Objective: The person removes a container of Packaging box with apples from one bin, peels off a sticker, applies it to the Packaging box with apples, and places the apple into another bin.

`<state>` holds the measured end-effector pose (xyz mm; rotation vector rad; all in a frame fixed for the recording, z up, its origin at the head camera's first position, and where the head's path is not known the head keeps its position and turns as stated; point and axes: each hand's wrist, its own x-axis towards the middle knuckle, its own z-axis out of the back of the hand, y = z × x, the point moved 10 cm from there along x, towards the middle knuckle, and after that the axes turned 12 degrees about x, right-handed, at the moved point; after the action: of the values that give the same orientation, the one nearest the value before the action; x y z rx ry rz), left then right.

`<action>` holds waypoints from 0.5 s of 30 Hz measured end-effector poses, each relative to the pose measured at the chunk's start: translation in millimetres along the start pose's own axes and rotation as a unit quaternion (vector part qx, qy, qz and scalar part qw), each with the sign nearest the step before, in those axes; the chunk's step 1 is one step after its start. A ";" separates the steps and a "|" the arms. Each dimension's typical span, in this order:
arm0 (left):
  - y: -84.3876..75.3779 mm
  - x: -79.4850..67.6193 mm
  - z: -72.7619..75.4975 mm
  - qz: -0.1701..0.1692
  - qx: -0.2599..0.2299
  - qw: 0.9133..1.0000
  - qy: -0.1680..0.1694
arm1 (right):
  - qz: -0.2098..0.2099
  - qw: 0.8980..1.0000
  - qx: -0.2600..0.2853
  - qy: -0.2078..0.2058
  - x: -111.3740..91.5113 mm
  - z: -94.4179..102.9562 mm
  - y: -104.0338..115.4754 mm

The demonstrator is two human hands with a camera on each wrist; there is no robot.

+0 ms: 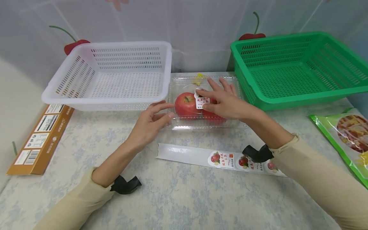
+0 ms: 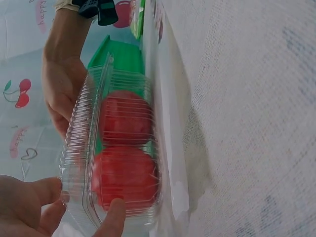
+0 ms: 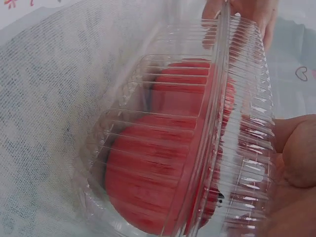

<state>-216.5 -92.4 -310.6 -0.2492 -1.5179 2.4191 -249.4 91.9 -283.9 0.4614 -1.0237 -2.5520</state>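
Two hands are in view, one left hand and one right hand, along with two sleeves and two black wrist pieces. There are two baskets: one white basket and one green basket. One clear container holds two apples. Four labels show, one on the container and three on a single backing strip, the last partly hidden. One brown box and one green packet lie on one worktop.

Right hand partly hides one apple; bag cropped
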 end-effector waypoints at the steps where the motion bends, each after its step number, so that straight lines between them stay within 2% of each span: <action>1: 0.2 0.0 0.0 0.001 -0.003 1.000 0.000 | -0.001 1.000 0.007 0.004 -0.1 0.2 0.1; 10: 1.7 -0.1 0.2 0.008 -0.010 1.000 -0.001 | -0.020 0.997 0.062 0.033 -0.3 0.6 -3.4; 15: 2.6 -0.5 -0.1 0.011 -0.016 1.000 0.000 | -0.017 0.996 0.075 0.041 -1.3 0.6 -4.2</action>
<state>-216.3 -93.5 -313.0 -0.2731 -1.5621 2.4137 -249.4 95.7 -286.2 0.6224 -1.1910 -2.4745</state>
